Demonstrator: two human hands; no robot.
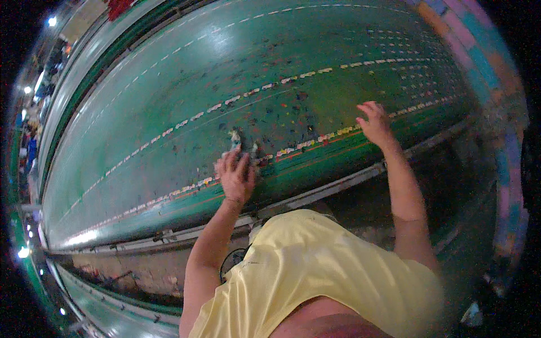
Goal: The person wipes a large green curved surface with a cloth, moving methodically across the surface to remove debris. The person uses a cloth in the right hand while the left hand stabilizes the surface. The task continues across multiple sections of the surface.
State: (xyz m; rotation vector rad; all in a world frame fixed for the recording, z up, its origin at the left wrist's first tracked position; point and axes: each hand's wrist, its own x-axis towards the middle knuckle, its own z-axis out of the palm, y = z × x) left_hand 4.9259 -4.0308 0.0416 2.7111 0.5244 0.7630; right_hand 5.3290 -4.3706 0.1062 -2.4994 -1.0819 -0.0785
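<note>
My left hand [237,177] is at the near edge of a long green table surface [203,143]. Bunched under its fingers is a crumpled whitish piece of cloth [235,137], blurred and partly covered by the hand. To the right, my right hand [375,122] hovers over the same edge, fingers apart and slightly curled, with nothing visible in it. Dark, red and yellow specks [291,112] dot the green surface between and beyond the hands. A dashed row of pale marks [323,138] follows the near edge, with yellow and red stains on it.
A metal rail [329,186] runs along the table's near side, close to my body. Another long green surface [139,312] lies at the lower left. Multicoloured blocks [477,46] curve along the right side. Lights and blurred items [31,143] show at the far left.
</note>
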